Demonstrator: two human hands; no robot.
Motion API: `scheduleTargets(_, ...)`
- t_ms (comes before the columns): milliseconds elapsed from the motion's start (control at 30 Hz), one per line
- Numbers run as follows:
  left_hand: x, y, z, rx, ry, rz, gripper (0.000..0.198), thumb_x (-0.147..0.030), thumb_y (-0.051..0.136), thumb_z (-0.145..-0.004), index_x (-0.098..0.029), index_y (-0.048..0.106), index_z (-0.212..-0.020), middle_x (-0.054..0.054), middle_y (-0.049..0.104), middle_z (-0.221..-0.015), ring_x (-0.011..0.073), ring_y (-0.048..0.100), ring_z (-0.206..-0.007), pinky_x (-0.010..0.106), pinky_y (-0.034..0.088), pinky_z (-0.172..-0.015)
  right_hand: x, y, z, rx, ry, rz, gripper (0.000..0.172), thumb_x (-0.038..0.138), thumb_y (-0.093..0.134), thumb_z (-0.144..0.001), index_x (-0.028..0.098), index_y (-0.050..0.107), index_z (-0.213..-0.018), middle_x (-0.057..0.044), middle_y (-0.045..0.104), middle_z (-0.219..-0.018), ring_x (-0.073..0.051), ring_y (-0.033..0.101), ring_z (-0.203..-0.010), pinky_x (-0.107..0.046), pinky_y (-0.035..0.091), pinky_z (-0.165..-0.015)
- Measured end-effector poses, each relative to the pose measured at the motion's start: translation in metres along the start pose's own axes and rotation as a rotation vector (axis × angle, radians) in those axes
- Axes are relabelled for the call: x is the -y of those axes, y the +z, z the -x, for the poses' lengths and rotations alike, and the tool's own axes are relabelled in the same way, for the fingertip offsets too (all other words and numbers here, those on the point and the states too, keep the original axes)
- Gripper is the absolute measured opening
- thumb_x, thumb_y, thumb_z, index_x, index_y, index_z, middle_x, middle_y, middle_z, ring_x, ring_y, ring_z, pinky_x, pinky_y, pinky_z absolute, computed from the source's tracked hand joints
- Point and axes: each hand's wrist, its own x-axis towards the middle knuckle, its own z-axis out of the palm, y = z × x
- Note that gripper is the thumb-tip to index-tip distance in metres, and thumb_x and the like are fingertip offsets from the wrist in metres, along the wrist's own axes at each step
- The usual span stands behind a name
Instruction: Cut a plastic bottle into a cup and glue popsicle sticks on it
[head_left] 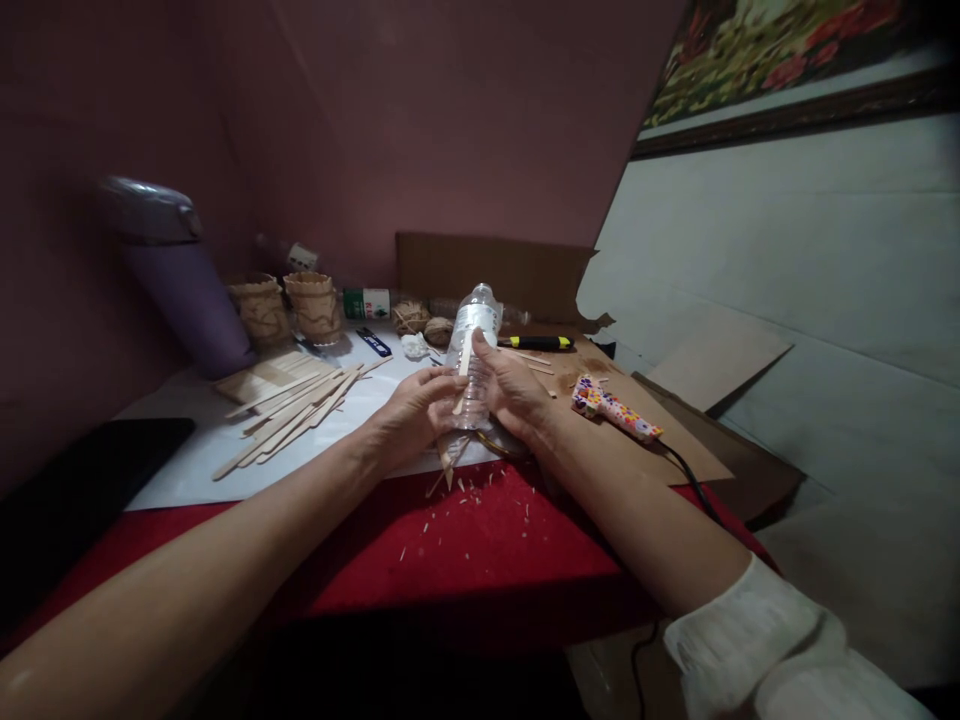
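Between my hands a clear plastic bottle (476,312) with a pale label leans, cap end away from me. My right hand (517,395) is wrapped around its right side, its thumb lying up along the front. A flat wooden craft stick (465,358) lies lengthwise against the bottle beside that thumb. My left hand (416,410) grips the lower left side of the bottle, fingertips at the stick; part of its fingers is hidden. Just below the bottle, small wood pieces (448,472) lie at the edge of the white sheet.
Left of the hands is a pile of craft sticks (300,410) on white paper (176,475). Behind stand two wooden cups (313,308) and a purple tumbler (184,290). Twine balls (411,316), a yellow-black cutter (536,343) and a floral glue gun (615,410) with a cord lie around.
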Motion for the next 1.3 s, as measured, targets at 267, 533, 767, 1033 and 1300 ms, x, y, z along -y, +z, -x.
scheduleTargets(267, 0.000, -0.004, -0.001, -0.001, 0.003, 0.032, 0.035, -0.011, 0.079, -0.065, -0.012, 0.060, -0.094, 0.010, 0.071, -0.089, 0.0213, 0.067, -0.078, 0.038, 0.055, -0.075, 0.005, 0.004, 0.001, 0.003, 0.046, -0.109, 0.029, 0.037, 0.081, -0.072, 0.018, 0.061, -0.079, 0.001, 0.065, -0.066, -0.015, 0.059, -0.065, -0.028, 0.050, -0.069)
scheduleTargets(533, 0.002, 0.000, 0.002, -0.075, 0.058, -0.071, 0.058, -0.015, 0.085, -0.060, -0.015, 0.053, -0.109, 0.008, 0.071, -0.086, 0.0203, 0.069, -0.073, 0.036, 0.053, -0.073, 0.004, 0.000, -0.002, -0.066, -0.006, -0.024, 0.026, 0.032, 0.080, -0.069, 0.016, 0.063, -0.081, 0.001, 0.064, -0.065, -0.013, 0.056, -0.058, -0.027, 0.047, -0.059)
scheduleTargets(767, 0.002, 0.000, 0.006, -0.086, 0.094, -0.149, 0.063, -0.025, 0.089, -0.058, -0.014, 0.054, -0.109, 0.007, 0.069, -0.091, 0.0189, 0.067, -0.077, 0.033, 0.052, -0.073, 0.005, 0.000, 0.000, 0.012, -0.041, -0.030, 0.028, 0.029, 0.082, -0.065, 0.016, 0.063, -0.081, 0.001, 0.064, -0.065, -0.014, 0.058, -0.059, -0.027, 0.049, -0.059)
scheduleTargets(1033, 0.002, -0.005, 0.007, -0.128, 0.100, -0.251, 0.065, -0.032, 0.089, -0.057, -0.014, 0.055, -0.109, 0.009, 0.068, -0.098, 0.0205, 0.065, -0.084, 0.032, 0.050, -0.073, 0.005, 0.004, 0.003, 0.061, -0.005, -0.054, 0.034, 0.033, 0.083, -0.066, 0.015, 0.064, -0.088, -0.001, 0.068, -0.074, -0.015, 0.060, -0.061, -0.028, 0.048, -0.060)
scheduleTargets(1300, -0.003, 0.000, 0.012, -0.129, 0.013, -0.144, 0.064, -0.035, 0.089, -0.060, -0.016, 0.053, -0.109, 0.007, 0.067, -0.097, 0.0177, 0.066, -0.077, 0.031, 0.052, -0.069, 0.005, 0.005, 0.006, 0.014, 0.055, -0.072, 0.036, 0.034, 0.084, -0.065, 0.016, 0.062, -0.086, 0.002, 0.065, -0.067, -0.013, 0.056, -0.053, -0.025, 0.045, -0.050)
